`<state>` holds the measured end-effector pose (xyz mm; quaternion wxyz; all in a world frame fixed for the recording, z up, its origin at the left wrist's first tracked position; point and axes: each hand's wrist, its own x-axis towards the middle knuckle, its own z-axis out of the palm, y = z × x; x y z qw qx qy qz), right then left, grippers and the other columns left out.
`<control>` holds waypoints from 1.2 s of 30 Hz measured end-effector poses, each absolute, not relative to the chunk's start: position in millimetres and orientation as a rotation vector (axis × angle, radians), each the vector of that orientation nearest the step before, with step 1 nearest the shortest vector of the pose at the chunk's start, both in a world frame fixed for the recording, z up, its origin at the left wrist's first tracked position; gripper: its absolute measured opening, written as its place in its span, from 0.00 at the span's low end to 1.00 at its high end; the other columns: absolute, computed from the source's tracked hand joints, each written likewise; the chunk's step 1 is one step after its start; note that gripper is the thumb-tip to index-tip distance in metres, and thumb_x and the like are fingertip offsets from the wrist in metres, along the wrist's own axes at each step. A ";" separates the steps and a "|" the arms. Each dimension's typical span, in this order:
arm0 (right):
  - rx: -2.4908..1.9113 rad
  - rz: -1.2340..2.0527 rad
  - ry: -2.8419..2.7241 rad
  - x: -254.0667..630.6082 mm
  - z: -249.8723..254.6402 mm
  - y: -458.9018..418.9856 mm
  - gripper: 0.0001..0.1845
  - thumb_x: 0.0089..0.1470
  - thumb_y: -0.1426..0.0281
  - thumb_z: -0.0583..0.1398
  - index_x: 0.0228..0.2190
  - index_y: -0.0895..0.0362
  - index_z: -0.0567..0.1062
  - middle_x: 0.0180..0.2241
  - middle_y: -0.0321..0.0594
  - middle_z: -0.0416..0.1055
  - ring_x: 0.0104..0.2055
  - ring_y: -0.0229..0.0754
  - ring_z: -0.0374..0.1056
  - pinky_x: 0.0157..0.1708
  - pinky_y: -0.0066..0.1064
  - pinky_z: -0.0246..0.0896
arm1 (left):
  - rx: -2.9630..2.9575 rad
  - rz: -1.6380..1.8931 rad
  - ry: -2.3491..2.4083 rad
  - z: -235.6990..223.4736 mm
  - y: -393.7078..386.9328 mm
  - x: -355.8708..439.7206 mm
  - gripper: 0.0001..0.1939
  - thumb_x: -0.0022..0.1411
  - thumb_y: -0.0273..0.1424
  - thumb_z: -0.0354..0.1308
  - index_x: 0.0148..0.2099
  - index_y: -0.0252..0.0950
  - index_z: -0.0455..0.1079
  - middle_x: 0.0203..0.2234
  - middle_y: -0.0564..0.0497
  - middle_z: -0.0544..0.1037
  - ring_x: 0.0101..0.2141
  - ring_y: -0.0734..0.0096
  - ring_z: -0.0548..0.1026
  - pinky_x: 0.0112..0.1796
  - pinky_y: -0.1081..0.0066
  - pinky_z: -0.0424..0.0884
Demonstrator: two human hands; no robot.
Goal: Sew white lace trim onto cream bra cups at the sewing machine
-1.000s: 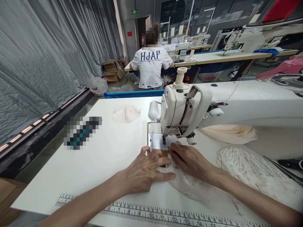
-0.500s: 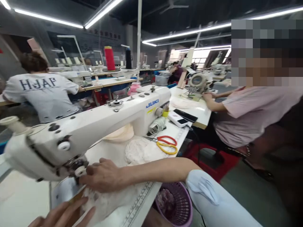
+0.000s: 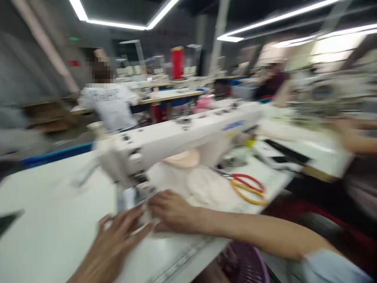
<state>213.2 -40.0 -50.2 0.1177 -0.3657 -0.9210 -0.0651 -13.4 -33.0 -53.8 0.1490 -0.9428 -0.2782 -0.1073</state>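
Note:
A white sewing machine (image 3: 182,137) stands on the table, its needle end just ahead of my hands. My left hand (image 3: 114,239) lies with fingers stretched and apart, the fingertips at a piece of white fabric (image 3: 146,217) by the needle. Beside it, my right hand (image 3: 172,212) has its fingers bent and closed on that fabric close to the presser foot. Both hands partly cover the cloth, and blur hides its edges. Behind my right hand sits a pile of white lace trim (image 3: 206,184). Scissors (image 3: 249,188) with red and yellow handles rest to its right.
A white device with a dark screen (image 3: 273,155) lies toward the table's right side. Below the front edge is a purple basket (image 3: 256,263). A co-worker's arm (image 3: 353,135) reaches over the adjoining table. Another person in a white shirt (image 3: 108,104) sits further back.
The view has swung left, so the machine and table appear further right. More of my left hand shows now. My right hand has come slightly away from the needle area, nearer my left.

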 end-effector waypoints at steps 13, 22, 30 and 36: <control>-0.856 -0.153 -2.618 209.7 -62.9 23.6 0.20 0.61 0.63 0.51 0.51 0.60 0.65 0.48 0.54 0.70 0.40 0.50 0.71 0.37 0.45 0.67 | -2.741 -0.199 -0.952 -44.3 -7.3 -20.0 0.29 0.56 0.21 0.55 0.58 0.46 0.57 0.51 0.43 0.62 0.48 0.57 0.58 0.44 0.58 0.53; -0.807 -0.096 -2.469 209.5 -83.6 54.5 0.15 0.61 0.60 0.49 0.39 0.52 0.72 0.36 0.44 0.75 0.36 0.50 0.70 0.33 0.43 0.67 | -2.720 -0.199 -0.964 -41.2 18.9 -25.8 0.29 0.58 0.24 0.54 0.59 0.50 0.56 0.50 0.45 0.63 0.47 0.57 0.60 0.43 0.58 0.53; -0.828 -0.022 -2.443 210.6 -80.1 52.1 0.15 0.60 0.59 0.50 0.42 0.51 0.71 0.36 0.43 0.75 0.37 0.50 0.70 0.35 0.43 0.67 | -2.750 -0.246 -0.928 -40.2 19.0 -25.7 0.23 0.62 0.24 0.49 0.58 0.48 0.58 0.48 0.43 0.64 0.48 0.56 0.60 0.42 0.57 0.54; -0.661 0.051 -2.614 206.6 -54.5 16.2 0.28 0.58 0.53 0.51 0.51 0.59 0.64 0.45 0.53 0.71 0.43 0.52 0.69 0.39 0.45 0.66 | -2.671 -0.428 -0.860 -47.1 13.9 -22.1 0.15 0.65 0.23 0.47 0.52 0.39 0.63 0.46 0.45 0.69 0.50 0.59 0.60 0.44 0.59 0.53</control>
